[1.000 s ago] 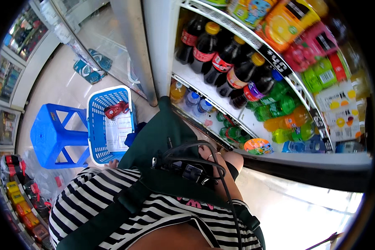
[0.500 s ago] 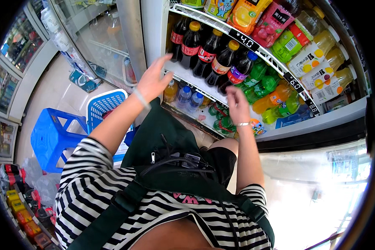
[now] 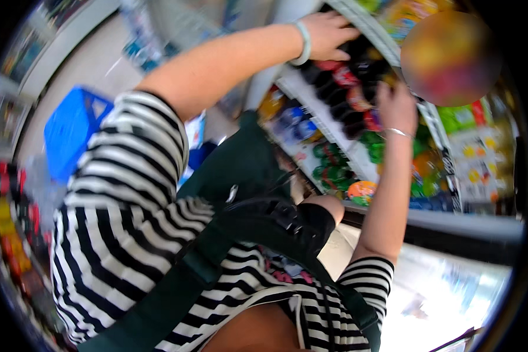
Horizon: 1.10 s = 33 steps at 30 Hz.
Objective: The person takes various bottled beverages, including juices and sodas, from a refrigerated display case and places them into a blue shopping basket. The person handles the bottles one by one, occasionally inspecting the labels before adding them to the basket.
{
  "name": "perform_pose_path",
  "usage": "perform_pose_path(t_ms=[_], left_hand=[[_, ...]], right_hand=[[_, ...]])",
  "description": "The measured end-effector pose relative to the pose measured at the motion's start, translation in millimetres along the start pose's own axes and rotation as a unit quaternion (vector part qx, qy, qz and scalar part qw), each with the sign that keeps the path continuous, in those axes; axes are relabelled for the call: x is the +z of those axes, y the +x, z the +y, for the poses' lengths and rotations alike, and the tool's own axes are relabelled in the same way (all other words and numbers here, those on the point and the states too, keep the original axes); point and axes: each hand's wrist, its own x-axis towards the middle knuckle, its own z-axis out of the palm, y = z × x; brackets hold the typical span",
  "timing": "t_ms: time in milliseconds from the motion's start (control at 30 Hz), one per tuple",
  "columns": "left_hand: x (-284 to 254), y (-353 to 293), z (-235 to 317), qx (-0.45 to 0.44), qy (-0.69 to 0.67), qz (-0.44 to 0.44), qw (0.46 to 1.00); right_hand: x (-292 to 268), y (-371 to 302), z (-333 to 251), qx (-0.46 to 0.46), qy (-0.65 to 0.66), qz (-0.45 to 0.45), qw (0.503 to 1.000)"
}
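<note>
A row of dark cola bottles point(image 3: 344, 79) with red labels stands on a white cooler shelf, smeared by motion. Over the far left end of the row, my left hand point(image 3: 330, 36) is open, fingers spread at the bottles. My right hand point(image 3: 398, 111) is at the row's right end, by the bottle tops, with its fingers apart and blurred. Whether either hand touches a bottle I cannot tell. Green bottles point(image 3: 374, 144) lie beside my right wrist.
A shelf edge point(image 3: 369, 26) with price tags runs above the bottles. Lower down are blue-capped water bottles point(image 3: 299, 126) and green drinks point(image 3: 331, 167). White-labelled juice bottles point(image 3: 481, 158) fill the right side. A blue stool point(image 3: 70, 138) stands at the left.
Both hands have moved farther into the cooler, up and to the right in the picture. The view has shifted and turned. The blue basket is now largely hidden behind my left arm.
</note>
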Motion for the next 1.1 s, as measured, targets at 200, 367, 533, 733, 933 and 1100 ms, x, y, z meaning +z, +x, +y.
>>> perform_pose_path(t_ms=[200,367,533,733,933,1100], left_hand=[[-65.9,-158.6,-27.7,-0.129,-0.117,-0.073,0.982],[-92.0,-194.8,-37.9,-0.224,-0.168,-0.062,0.958],[-83.9,-126.1,14.1,-0.118,-0.202,0.008,0.972],[-9.1,-17.1,30.4,-0.167,-0.181,0.101,0.964],[15.6,31.2,12.5,-0.077,-0.102,-0.048,0.991],[0.1,25.6,9.9,-0.027,-0.038,-0.105,0.993]], right_hand=[[-1.2,-30.0,5.2,-0.058,0.034,0.066,0.996],[2.6,-2.2,7.1,-0.204,0.011,0.124,0.971],[9.5,6.6,-25.2,-0.164,-0.023,0.120,0.979],[33.5,42.0,-30.1,-0.152,-0.055,0.193,0.968],[37.0,52.2,-13.0,-0.122,-0.055,0.076,0.988],[26.6,36.2,-22.0,-0.180,0.032,0.097,0.978]])
